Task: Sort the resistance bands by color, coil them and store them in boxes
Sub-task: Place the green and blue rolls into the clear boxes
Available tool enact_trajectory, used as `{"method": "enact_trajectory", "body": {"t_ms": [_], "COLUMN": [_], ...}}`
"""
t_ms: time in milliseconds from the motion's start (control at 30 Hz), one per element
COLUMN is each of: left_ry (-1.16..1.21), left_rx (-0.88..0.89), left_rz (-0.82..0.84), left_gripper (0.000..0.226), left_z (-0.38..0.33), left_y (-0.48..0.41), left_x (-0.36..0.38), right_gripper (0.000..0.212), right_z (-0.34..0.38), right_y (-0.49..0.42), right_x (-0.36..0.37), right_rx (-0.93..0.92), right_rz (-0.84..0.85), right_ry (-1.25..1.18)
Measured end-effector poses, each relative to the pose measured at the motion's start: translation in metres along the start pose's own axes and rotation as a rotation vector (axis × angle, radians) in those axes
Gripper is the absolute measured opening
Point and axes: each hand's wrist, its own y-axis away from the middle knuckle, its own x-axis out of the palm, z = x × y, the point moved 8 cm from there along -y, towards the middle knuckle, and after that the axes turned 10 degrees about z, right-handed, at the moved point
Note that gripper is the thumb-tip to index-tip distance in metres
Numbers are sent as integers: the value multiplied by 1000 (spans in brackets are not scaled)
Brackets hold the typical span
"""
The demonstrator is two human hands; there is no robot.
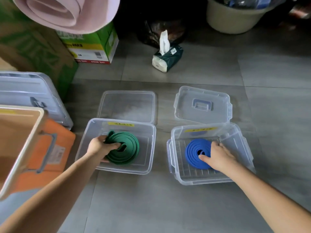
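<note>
Two bare forearms reach in from 6 o'clock, one into each clear box on the grey tiled floor. At 7 o'clock, the left hand (99,147) grips the coiled green band (125,153) inside the left box (94,125), thumb hooked in the coil's centre. At 5 o'clock, the right hand (218,155) holds the coiled blue band (193,151) down in the right box (234,132), thumb at its centre hole, fingers bent over its rim. Each box's lid lies at its 12 o'clock: flat lid (127,105), handled lid (202,105).
</note>
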Motion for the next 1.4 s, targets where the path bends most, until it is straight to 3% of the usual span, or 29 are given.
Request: {"method": "enact_trajectory", "body": {"t_ms": [167, 367, 600, 733, 867, 1033, 1133, 1267, 1400], "left_ry": [-62, -175, -438, -504, -515, -558, -516, -523, -691], "left_rx": [-52, 12, 124, 216, 193, 142, 101, 78, 173], "left_rz": [-30, -67, -80, -9, 99, 264, 337, 421, 551], "left_gripper": [47, 46, 60, 55, 51, 36, 28, 41, 38], "left_z": [13, 14, -8, -26, -31, -53, -81, -144, -214], "left_y": [-8, -8, 17, 19, 34, 124, 197, 320, 438], "left_x": [1, -8, -7, 3, 17, 12, -3, -12, -3], "right_gripper": [63, 50, 42, 39, 35, 27, 28, 30, 30], "right_z": [25, 41, 43, 32, 21, 31, 32, 18, -26], "right_y": [22, 33, 34, 32, 42, 125, 194, 303, 429], "right_x": [-8, -20, -22, -10, -7, -32, -66, -131, -184], "right_rx": [-158, -247, -247, -201, -140, -209, -192, -150, -63], "right_rz": [-74, -136, -188, -134, -67, 117, 168, 163, 114], "right_ry": [-24, -113, -162, -69, -122, -506, -546, -613, -703]}}
